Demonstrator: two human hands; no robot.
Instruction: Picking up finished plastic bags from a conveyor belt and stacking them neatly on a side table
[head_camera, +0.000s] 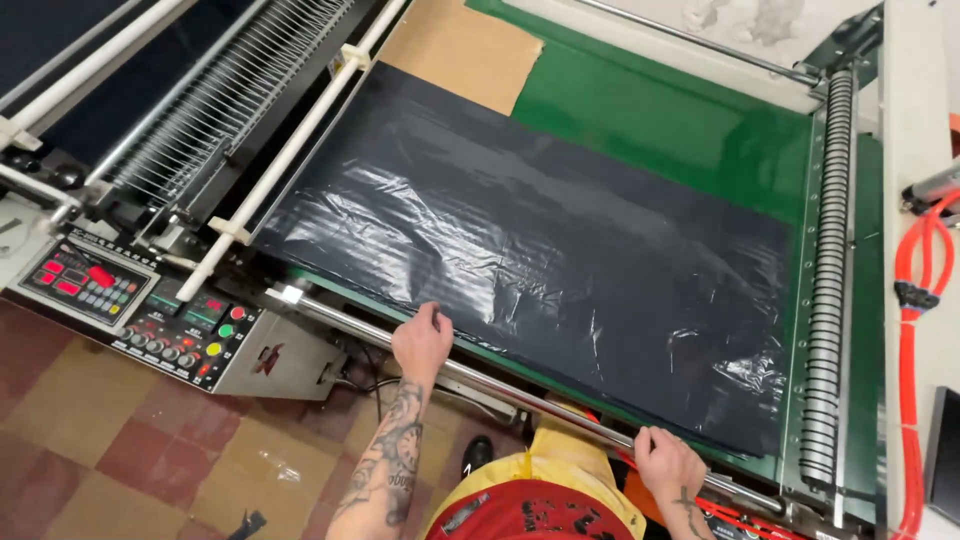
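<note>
A large black plastic sheet (540, 250) lies flat across a green machine bed (680, 120). My left hand (422, 342) rests at the sheet's near edge, fingers curled and pinching the plastic beside a steel bar (500, 392). My right hand (665, 462) is further right along the same near edge, fingers closed on the plastic by the bar. Both forearms come up from the bottom of the view.
A control panel (140, 310) with coloured buttons and displays sits at the left. A white roller bar (290, 150) and a wire rack (200, 110) are upper left. A ribbed roller (828, 280) runs down the right, next to red hoses (915, 330). Brown cardboard (460, 50) lies at the top.
</note>
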